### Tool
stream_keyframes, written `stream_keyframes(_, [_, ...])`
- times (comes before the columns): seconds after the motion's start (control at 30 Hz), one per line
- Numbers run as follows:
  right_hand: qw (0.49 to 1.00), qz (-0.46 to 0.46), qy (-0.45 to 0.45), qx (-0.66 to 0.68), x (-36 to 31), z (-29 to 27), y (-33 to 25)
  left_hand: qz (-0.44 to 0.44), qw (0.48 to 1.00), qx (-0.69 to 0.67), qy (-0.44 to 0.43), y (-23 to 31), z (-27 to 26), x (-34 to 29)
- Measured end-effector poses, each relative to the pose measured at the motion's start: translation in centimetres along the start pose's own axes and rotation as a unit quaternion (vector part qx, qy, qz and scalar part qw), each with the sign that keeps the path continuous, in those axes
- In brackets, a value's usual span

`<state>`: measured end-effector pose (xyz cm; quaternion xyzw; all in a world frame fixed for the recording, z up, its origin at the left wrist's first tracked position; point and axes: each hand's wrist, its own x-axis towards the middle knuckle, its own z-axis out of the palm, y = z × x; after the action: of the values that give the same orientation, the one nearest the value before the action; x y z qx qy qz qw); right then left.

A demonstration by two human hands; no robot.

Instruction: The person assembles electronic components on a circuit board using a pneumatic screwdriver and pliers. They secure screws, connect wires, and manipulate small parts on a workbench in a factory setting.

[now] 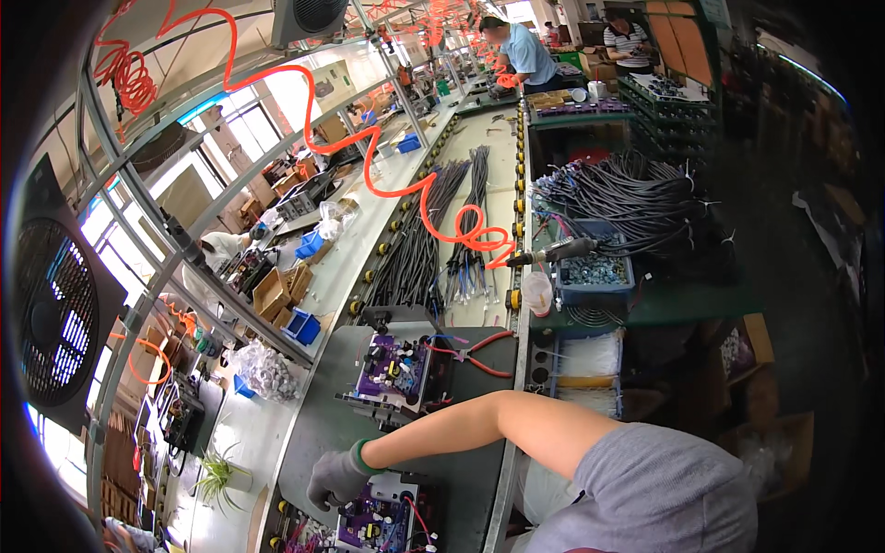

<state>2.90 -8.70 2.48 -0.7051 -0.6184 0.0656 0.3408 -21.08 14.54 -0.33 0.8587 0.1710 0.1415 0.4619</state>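
Got right arm [442, 429] bent at elbow, stretched left over grey surface [318, 396], gloved right hand [339, 476] palm-down with fingers curled at upper-left edge of purple circuit board [373, 529]. Can't tell if gripping; can't tell left hand's state, out of view. Have board at lower edge of view, component side up, cut off below, so can't tell long axis. See second board [392, 367] farther up, red-handled pliers [464, 354] just beside it, cable bundles [415, 249] beyond, orange hose [310, 97] overhead, black fan [60, 309] at left.
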Motion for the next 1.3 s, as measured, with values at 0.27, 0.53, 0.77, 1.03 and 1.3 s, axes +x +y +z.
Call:
stream_keyframes(0.27, [0.989, 0.125, 0.023, -0.072, -1.6, -2.3, -3.7, 0.198, 0.979, 0.016, -0.055, 10.1, 8.8, 8.4])
stream_keyframes(0.53, [0.992, 0.118, 0.042, -0.025, -1.4, -1.9, -2.6, 0.034, 0.986, -0.076, -0.144, 9.7, 7.9, 8.6])
stream_keyframes(0.77, [0.993, 0.070, 0.053, -0.076, -1.5, -1.5, -2.3, 0.016, 0.978, -0.138, -0.154, 10.8, 8.2, 7.4])
stream_keyframes(1.03, [0.988, 0.067, 0.084, -0.113, -1.5, -0.8, -1.7, 0.012, 0.984, -0.126, -0.122, 10.6, 8.5, 7.1])
stream_keyframes(1.3, [0.978, -0.011, 0.123, -0.167, -1.6, -0.2, -0.5, -0.026, 0.978, -0.155, -0.133, 10.1, 8.2, 6.7])
